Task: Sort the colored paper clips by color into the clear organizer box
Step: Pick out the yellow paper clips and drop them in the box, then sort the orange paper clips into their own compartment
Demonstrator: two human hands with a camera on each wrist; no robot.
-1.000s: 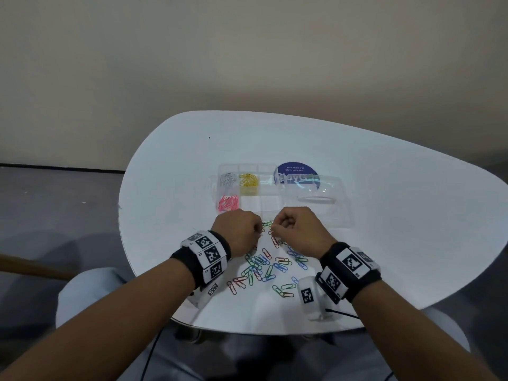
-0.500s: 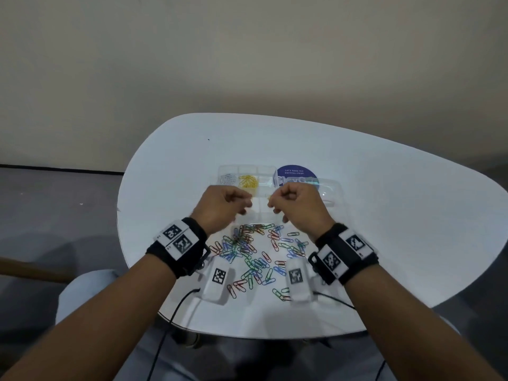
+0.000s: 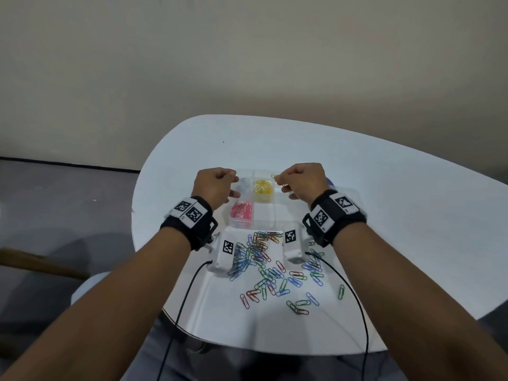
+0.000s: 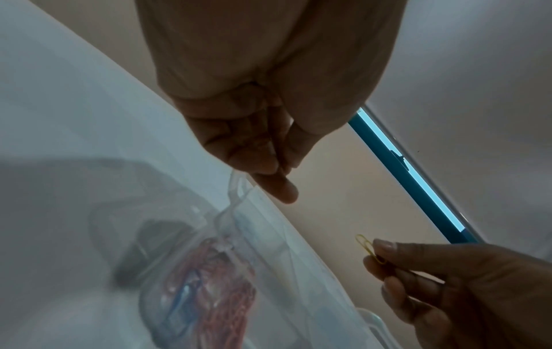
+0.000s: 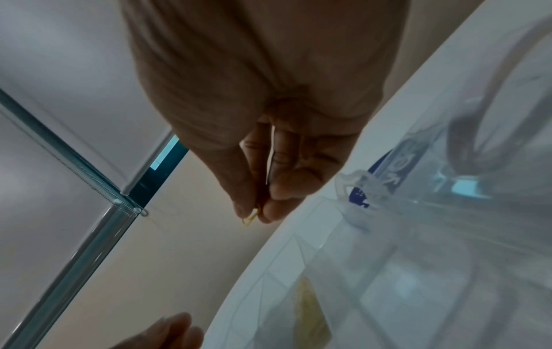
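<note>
The clear organizer box point(image 3: 264, 218) sits mid-table with white clips point(image 3: 244, 185), yellow clips point(image 3: 263, 188) and pink clips point(image 3: 242, 210) in separate compartments. A loose pile of blue, green and red paper clips point(image 3: 264, 262) lies in front of it. My right hand point(image 3: 276, 177) hovers over the yellow compartment and pinches a yellow clip point(image 3: 273, 176) point(image 4: 369, 248) point(image 5: 249, 220). My left hand point(image 3: 233, 179) point(image 4: 279, 167) hangs over the white compartment with thumb pressed to forefinger. A pale clip-like loop point(image 4: 234, 189) shows at its fingertips; it is faint.
The box's open lid with a round purple sticker point(image 3: 331, 183) lies behind my right hand. The white wrist camera units point(image 3: 226, 251) point(image 3: 292, 243) and their black cables point(image 3: 187, 295) hang over the pile. The white table point(image 3: 398, 215) curves off at left and front.
Both hands have lifted off the clip pile and moved forward to above the box's far compartments. The right one carries the yellow clip along.
</note>
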